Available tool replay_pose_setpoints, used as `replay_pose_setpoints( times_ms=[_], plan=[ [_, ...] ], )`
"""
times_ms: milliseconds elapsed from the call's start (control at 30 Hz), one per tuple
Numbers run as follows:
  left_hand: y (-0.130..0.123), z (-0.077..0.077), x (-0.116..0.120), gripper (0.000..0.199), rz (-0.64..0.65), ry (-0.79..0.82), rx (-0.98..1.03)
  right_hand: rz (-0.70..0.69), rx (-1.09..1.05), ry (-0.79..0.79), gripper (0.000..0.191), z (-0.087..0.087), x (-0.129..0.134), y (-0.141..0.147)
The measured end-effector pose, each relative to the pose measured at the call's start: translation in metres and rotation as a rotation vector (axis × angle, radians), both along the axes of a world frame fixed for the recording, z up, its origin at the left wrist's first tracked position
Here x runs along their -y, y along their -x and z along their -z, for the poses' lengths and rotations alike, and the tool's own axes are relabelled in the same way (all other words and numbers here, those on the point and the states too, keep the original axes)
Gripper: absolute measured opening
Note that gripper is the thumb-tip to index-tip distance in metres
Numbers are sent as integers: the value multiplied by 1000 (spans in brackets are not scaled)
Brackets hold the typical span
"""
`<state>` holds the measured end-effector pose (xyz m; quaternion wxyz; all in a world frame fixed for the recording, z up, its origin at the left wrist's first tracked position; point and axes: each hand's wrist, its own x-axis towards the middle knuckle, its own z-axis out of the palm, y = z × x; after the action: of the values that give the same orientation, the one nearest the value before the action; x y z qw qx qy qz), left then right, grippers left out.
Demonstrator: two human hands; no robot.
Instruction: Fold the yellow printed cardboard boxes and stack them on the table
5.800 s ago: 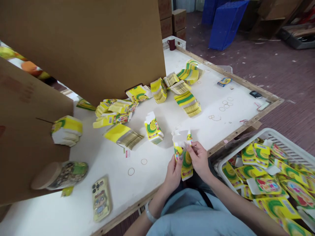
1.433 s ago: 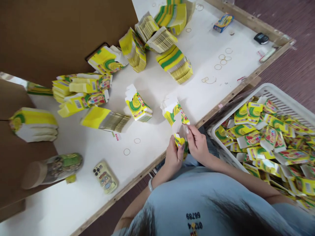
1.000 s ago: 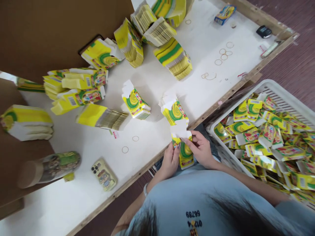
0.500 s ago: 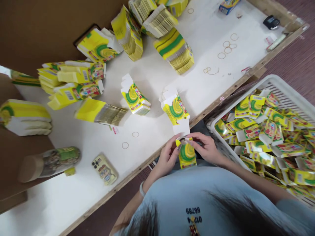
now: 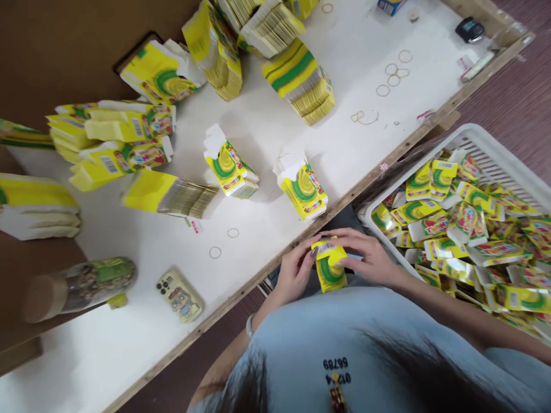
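Observation:
Close to my body, just off the table's front edge, I hold a small yellow and green carton (image 5: 330,272) between both hands. My left hand (image 5: 298,268) has its fingers closed on the carton's left side and top. On the right side and top edge, my right hand (image 5: 365,257) grips it too, thumb on the front. The carton's top flap is folded down, with a barcode facing up. Just beyond my hands, a stack of flattened cartons (image 5: 303,189) with white flaps lies near the edge. Another such stack (image 5: 232,169) stands to its left.
A white plastic basket (image 5: 476,135) full of cartons stands at the right, below the table (image 5: 275,229). Bundles of flat cartons (image 5: 301,86) line the back. Rubber bands (image 5: 394,80), a phone (image 5: 179,295), a jar (image 5: 101,281) and a black object (image 5: 469,30) lie about.
The carton's white flap stood up half a second ago; now it is folded down over the top and the barcode shows. My hands stay around the carton, and the view has shifted slightly.

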<state>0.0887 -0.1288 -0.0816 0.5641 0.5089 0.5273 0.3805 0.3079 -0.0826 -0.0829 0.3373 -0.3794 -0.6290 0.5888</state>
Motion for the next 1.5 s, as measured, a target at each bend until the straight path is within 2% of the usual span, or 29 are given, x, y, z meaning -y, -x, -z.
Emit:
replay_pose_setpoints(
  times_ms=[67, 133, 233, 367, 433, 533, 600, 633, 733, 800, 867, 933, 1000, 1067, 1133, 1233, 1333, 1433, 1500],
  plan=[
    [-1, -3, -3, 47, -26, 26, -42, -6, -12, 224, 46, -8, 2, 5],
    [-1, -4, -5, 50, -19, 52, -47, -44, -62, 382, 47, -15, 1, 9],
    [-1, -3, -5, 49, -8, 57, -47, -70, -136, 484, 43, -17, -8, 6],
    [6, -1, -2, 44, 39, -52, -90, -182, -239, 630, 51, -8, -15, -2],
    [10, -1, -1, 43, 104, -110, -122, -158, -238, 660, 47, -2, -10, 2],
    [20, -8, -12, 45, 239, -192, -210, 38, -154, 507, 37, 4, 1, 11],
    [28, -14, -37, 46, 269, -290, -353, 162, -31, 304, 33, 4, 2, 3],
    [32, -16, -57, 46, 241, -354, -449, 227, 81, 177, 31, 2, 0, -9],
    [43, -14, -135, 45, 13, -526, -667, 434, 682, -196, 29, -7, -12, -68],
    [48, -4, -191, 53, -92, -579, -717, 502, 1169, -265, 34, -15, -19, -111],
    [50, 8, -237, 55, -86, -555, -735, 539, 1464, -320, 43, -21, -21, -140],
    [52, 19, -267, 39, 40, -460, -758, 543, 1528, -397, 58, -24, -22, -148],
    [56, 24, -281, 29, 154, -420, -768, 528, 1430, -443, 63, -22, -27, -135],
    [63, 21, -282, 31, 198, -478, -752, 493, 1222, -457, 58, -16, -38, -108],
    [69, 10, -274, 32, 166, -589, -720, 473, 975, -497, 54, -9, -57, -72],
    [68, -18, -247, 37, 69, -719, -664, 477, 633, -623, 55, 0, -91, -7],
    [56, -53, -211, 50, 12, -701, -589, 474, 425, -705, 60, 2, -118, 52],
    [47, -76, -177, 51, -51, -654, -521, 444, 303, -697, 57, 1, -126, 86],
    [45, -78, -160, 53, -113, -640, -441, 434, 228, -676, 50, -1, -122, 91]
  ],
)
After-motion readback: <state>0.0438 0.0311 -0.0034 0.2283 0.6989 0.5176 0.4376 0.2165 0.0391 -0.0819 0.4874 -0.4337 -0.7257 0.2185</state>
